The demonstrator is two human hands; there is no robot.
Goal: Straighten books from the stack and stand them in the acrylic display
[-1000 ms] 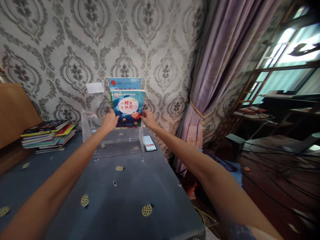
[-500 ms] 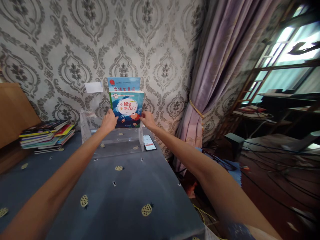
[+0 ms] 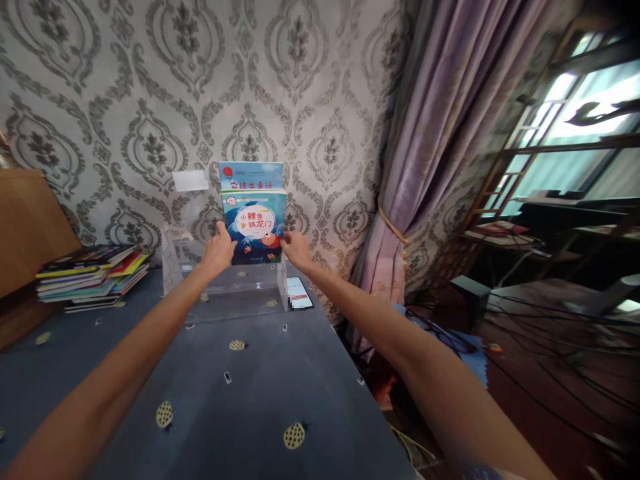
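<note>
Blue-covered rectangular paperback (image 3: 253,230) with red lettering, upright at far centre, by the clear, stepped acrylic stand (image 3: 171,267). Gripped at left edge by left hand (image 3: 219,251), thumb in front, and at lower right edge by right hand (image 3: 297,251), fingers pinched narrow on both sides. Could bump or topple light-blue, red-lettered rectangular book (image 3: 253,175) just behind if pushed too far back (can't tell about support under lower edge). Might tilt if released unevenly, or slip right, towards black-rimmed, white-screened phone (image 3: 299,289).

A purple curtain (image 3: 430,133) hangs tied – patterned wallpaper (image 3: 250,73) left, window (image 3: 613,90) right.
</note>
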